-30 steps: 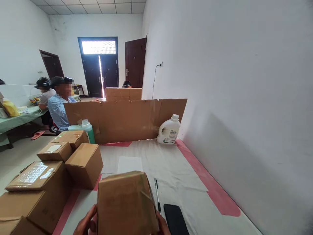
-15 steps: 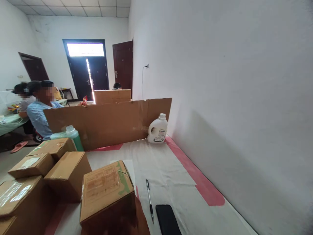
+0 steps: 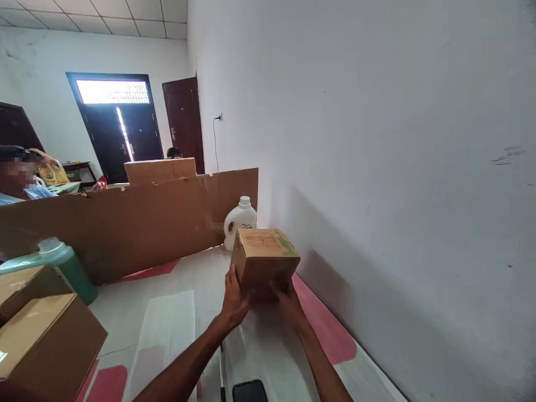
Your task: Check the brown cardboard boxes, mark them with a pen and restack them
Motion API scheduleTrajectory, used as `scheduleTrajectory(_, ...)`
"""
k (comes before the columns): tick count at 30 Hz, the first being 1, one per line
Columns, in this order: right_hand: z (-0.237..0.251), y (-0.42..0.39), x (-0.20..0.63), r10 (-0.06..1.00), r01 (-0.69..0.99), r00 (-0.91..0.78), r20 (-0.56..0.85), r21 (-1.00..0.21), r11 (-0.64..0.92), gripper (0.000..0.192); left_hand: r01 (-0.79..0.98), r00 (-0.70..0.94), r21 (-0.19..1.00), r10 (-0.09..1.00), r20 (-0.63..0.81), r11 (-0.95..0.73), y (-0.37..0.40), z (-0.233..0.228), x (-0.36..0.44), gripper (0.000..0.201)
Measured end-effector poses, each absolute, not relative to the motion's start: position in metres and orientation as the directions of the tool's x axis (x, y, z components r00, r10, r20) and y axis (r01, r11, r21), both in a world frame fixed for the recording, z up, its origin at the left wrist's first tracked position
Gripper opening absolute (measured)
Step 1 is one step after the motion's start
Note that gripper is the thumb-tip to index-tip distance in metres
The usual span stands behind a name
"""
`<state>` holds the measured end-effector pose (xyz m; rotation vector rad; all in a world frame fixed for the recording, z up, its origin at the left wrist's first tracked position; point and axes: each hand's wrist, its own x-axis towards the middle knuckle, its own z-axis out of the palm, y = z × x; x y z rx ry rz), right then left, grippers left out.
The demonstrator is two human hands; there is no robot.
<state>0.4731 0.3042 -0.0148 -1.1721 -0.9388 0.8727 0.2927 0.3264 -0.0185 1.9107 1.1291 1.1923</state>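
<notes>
A brown cardboard box (image 3: 268, 273) with green print on its top is held out ahead of me between both hands. My left hand (image 3: 235, 298) grips its left side, fingers against the cardboard. Around its lower right corner is my right hand (image 3: 290, 304), a little blurred by motion. Behind the box, and partly hidden by it, a white jug (image 3: 240, 218) with a handle and cap stands against the cardboard sheet. Below my arms lie a black phone (image 3: 250, 391) and a pen (image 3: 221, 371), the pen partly covered by my left arm.
An upright cardboard sheet (image 3: 167, 218) borders the table's far side, and a white wall (image 3: 377, 167) runs along the right. More cardboard boxes (image 3: 50, 340) and a green bottle (image 3: 73, 271) stand at left. A person (image 3: 19, 173) is beyond the sheet.
The box has been lifted from the near left part of the table and carried forward and right in both hands. My view has turned to the right.
</notes>
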Motion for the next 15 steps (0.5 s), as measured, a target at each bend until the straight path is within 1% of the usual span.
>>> scheduleTrajectory(3,-0.03,0.348,0.495,0.916,-0.041,0.385,0.117,-0.989,0.143,0.079,0.362,0.238,0.832,0.905,0.353,-0.42,0.371,-0.033,0.314,0.092)
scheduleTrajectory(7,-0.044,0.39,0.507,0.904,-0.014,0.417,0.098,-0.993,0.114,0.083,0.4,0.258,0.825,0.913,0.317,-0.399,0.409,-0.044,0.316,0.094)
scheduleTrajectory(13,-0.055,0.411,0.516,0.861,0.091,0.496,0.111,-0.993,0.076,0.084,0.427,0.261,0.823,0.922,0.285,-0.375,0.437,-0.048,0.322,0.096)
scheduleTrajectory(15,-0.056,0.412,0.516,0.853,0.14,0.511,0.105,-0.989,0.039,0.084,0.428,0.248,0.827,0.928,0.279,-0.364,0.44,-0.049,0.325,0.094)
